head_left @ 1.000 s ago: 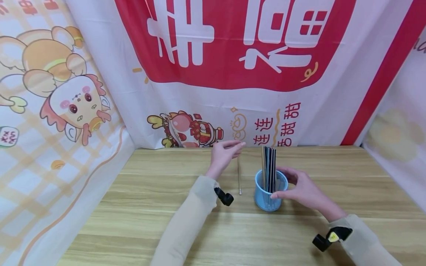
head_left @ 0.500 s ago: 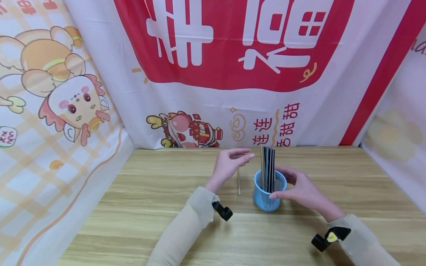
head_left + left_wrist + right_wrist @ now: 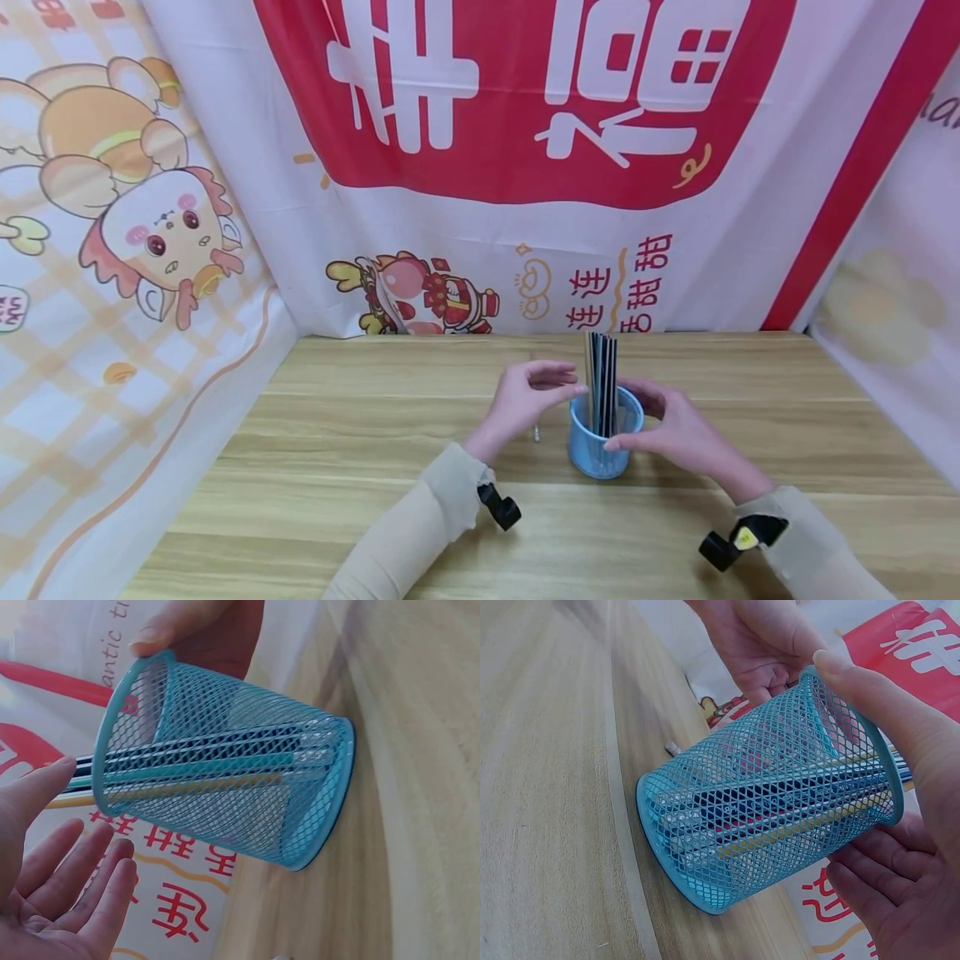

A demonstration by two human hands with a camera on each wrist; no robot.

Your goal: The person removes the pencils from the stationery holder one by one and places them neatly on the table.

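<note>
A light-blue mesh pencil cup (image 3: 597, 454) stands upright on the wooden table, holding several pencils (image 3: 602, 375). My right hand (image 3: 678, 429) grips it from the right, thumb at the near rim and fingers round the far side. My left hand (image 3: 525, 396) is at the cup's left rim, fingers loosely bent with nothing pinched between them. In the left wrist view its thumb (image 3: 49, 784) overlaps the pencil shafts just above the rim. A single pencil (image 3: 537, 433) lies on the table behind the left hand, mostly hidden, with its end showing.
The wooden table (image 3: 315, 467) ends at a hanging white and red printed cloth (image 3: 510, 175) at the back. More printed cloth (image 3: 150, 350) hangs along the left side, and a pale cloth (image 3: 885, 333) on the right.
My left hand has come nearer and to the right, from above the loose pencil to the cup's left rim. The right hand has kept its hold on the cup.
</note>
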